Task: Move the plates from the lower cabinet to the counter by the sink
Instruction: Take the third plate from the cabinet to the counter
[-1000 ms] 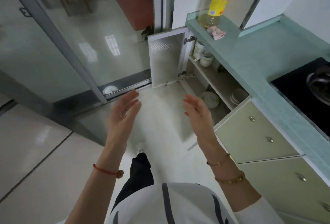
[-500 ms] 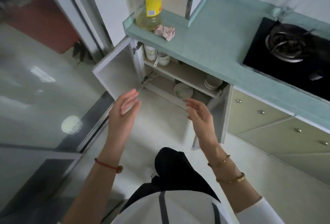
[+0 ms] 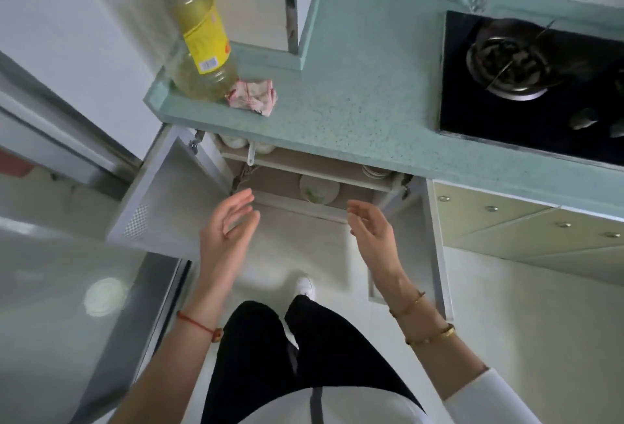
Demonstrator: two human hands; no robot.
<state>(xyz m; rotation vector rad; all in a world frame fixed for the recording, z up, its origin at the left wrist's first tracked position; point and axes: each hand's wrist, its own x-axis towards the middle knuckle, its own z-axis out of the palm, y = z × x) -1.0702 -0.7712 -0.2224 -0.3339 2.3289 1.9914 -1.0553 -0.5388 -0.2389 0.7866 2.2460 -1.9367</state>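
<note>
The lower cabinet under the teal counter (image 3: 354, 119) stands with both doors swung out. A stack of white plates (image 3: 318, 190) lies on its bottom shelf, partly hidden by the shelf above. A second small stack of dishes (image 3: 374, 171) peeks out on the upper shelf at the right. My left hand (image 3: 227, 231) and my right hand (image 3: 373, 233) hover side by side in front of the opening, palms facing each other, fingers spread, holding nothing. Both hands are just short of the cabinet's front edge.
The left cabinet door (image 3: 169, 200) and the right door (image 3: 434, 248) flank my hands. A big bottle of yellow oil (image 3: 199, 45) and a crumpled pink cloth (image 3: 253, 97) sit at the counter's left end. A black hob (image 3: 530, 86) lies at the right, closed drawers (image 3: 506, 221) below it.
The view has turned to face the cabinet and moved closer and more overhead. Both hands stay apart and empty, now nearer the cabinet opening.
</note>
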